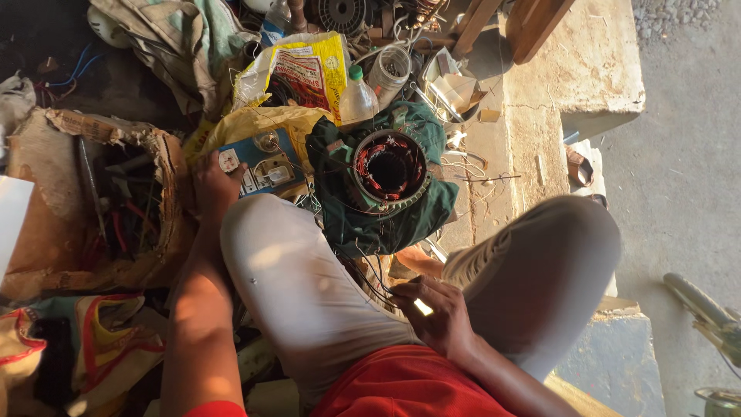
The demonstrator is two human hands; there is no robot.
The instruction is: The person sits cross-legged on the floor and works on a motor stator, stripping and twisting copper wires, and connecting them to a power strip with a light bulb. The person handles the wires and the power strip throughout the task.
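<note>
My right hand (pixel 440 316) is closed on a small pale flat strip (pixel 423 306), pinched beside the thin dark lead wires (pixel 370 274) running to 12 o'clock. There the round copper-wound motor stator (pixel 388 170) sits on green cloth (pixel 421 212), cushioned and bore-up. My left hand (pixel 214 185) rests fingers-down on a blue rectangular meter panel (pixel 258 166). At 11 o'clock: a yellow printed sack (pixel 309 69) and a clear green-capped bottle (pixel 357 96).

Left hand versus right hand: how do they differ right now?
The left hand reaches out to the blue meter board; the right hand stays near the lap. The left lies flat on top, the right curls in a grip on thin dark wires. Both are bare.
</note>
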